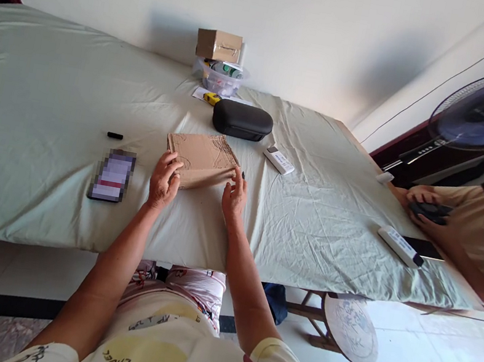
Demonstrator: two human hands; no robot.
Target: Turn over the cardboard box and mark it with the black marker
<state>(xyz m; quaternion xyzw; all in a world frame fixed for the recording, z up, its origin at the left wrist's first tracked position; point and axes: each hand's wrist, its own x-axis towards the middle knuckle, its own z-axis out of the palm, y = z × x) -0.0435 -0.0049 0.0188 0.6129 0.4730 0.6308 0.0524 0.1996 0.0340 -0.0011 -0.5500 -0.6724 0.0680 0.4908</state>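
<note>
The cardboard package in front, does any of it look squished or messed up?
Yes, a bit: the cardboard package looks crumpled along its right side, creased instead of smooth. The tablecloth is wrinkled too.

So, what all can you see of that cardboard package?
The cardboard package looks brown, flat and boxy, with dark curved markings on top. It is over the pale green cloth; whether it fully rests there is unclear. The left hand touches its near left corner; the right hand is at its near right corner.
</note>
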